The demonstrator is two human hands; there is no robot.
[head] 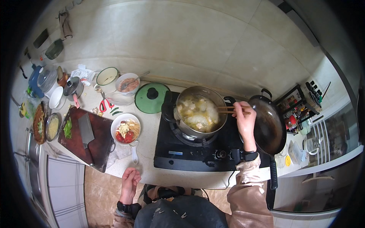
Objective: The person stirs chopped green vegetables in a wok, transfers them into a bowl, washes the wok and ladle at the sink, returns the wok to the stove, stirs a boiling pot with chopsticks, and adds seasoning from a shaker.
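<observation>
My right hand (pixel 245 121) grips a pair of wooden chopsticks (pixel 226 109), whose tips reach over the rim into a metal pot (pixel 182 127). Inside the pot, pale chunks of food (pixel 196 114) sit in yellowish, bubbling broth. The pot stands on a black gas stove (pixel 188 159). Low in front of the counter edge hangs my left hand (pixel 131 181), its fingers loosely curled and nothing visible in them. Nearest to it is a white handled bowl (pixel 135 154) holding red chillies, chopped garlic and pale strips.
A wok (pixel 266 128) sits right of the pot, its handle past the counter edge. Left are a green glass lid (pixel 152 104), red-handled scissors (pixel 103 105), a bowl of minced meat (pixel 128 92), and a cutting board (pixel 102 142) bearing a cleaver (pixel 86 129) and chopped greens (pixel 68 128).
</observation>
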